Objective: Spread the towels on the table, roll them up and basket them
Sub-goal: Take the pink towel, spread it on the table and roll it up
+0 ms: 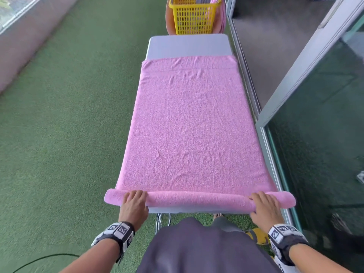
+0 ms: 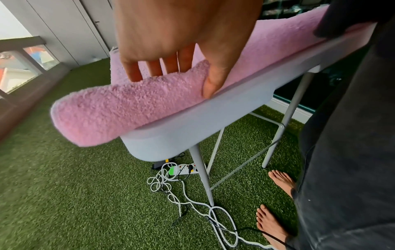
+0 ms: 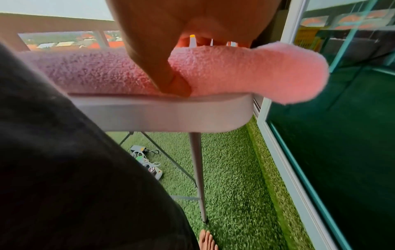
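The pink towel [image 1: 189, 123] is lying spread over the grey folding table [image 1: 189, 45], covering it from the near edge to just short of the far end, where a strip of bare tabletop is showing. Spreading is looking done for this towel; rolling is only just beginning, with a thin roll [image 1: 197, 200] sitting at the near edge and nearly the whole length still flat ahead of it. Basketing is not yet started for this one, and the yellow basket [image 1: 194, 18] is waiting beyond the far end of the table, with some cloth showing in it and a pink piece hanging at its side.

The left hand [image 1: 134, 203] is curling over the roll near its left end: in the left wrist view the fingers [image 2: 158, 67] are draping over the top and the thumb [image 2: 211, 84] is tucking in at the near side against the table rim, so it is clasping the roll. The right hand [image 1: 266, 205] is doing the same near the right end, its thumb [image 3: 171, 81] pressing under the roll's near side, its fingers arching over the top.

The towel's long axis is running away from the person toward the basket. The roll's axis is lying crosswise, left to right, both ends overhanging the table sides
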